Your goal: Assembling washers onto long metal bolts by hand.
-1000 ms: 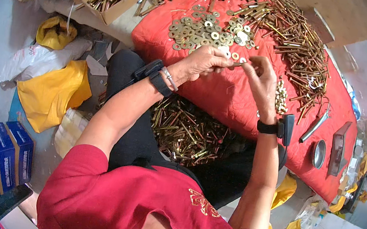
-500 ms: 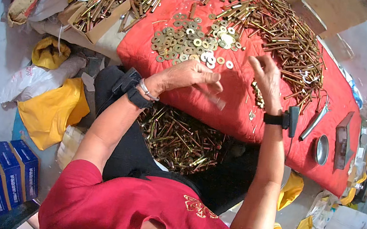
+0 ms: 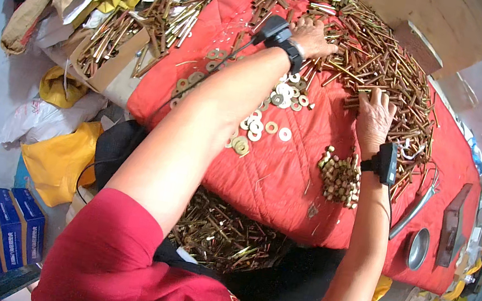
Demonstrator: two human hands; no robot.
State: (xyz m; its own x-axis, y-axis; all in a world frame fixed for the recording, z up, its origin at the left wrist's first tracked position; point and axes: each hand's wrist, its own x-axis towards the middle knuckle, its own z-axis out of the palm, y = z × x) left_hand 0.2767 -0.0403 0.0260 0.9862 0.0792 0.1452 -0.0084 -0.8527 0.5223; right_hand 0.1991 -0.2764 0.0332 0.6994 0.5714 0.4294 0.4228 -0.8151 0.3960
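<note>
My left hand (image 3: 312,39) reaches far across the red quilted cloth (image 3: 292,184) and lies on the heap of brass-coloured metal tubes (image 3: 387,63). Its fingers are spread over the tubes. On the near edge of the same heap, my right hand (image 3: 375,118) rests with fingers apart, tips touching tubes. Flat round washers (image 3: 255,126) are scattered on the cloth, partly hidden under my left forearm. Close to my right wrist is a small pile of short nut-like pieces (image 3: 340,177). Between my legs, a mass of metal bolts or rods (image 3: 228,230) lies below the cloth's edge.
A metal bowl (image 3: 418,248), a curved metal tool (image 3: 413,210) and a flat grey metal piece (image 3: 451,225) lie at the right. An open cardboard box (image 3: 107,57) with more tubes stands at the far left. Blue boxes (image 3: 1,232) are stacked lower left.
Both hands have moved forward to the tube heap, the left one the farthest. The blurred small piece at my left hand no longer shows. My body leans further over the cloth.
</note>
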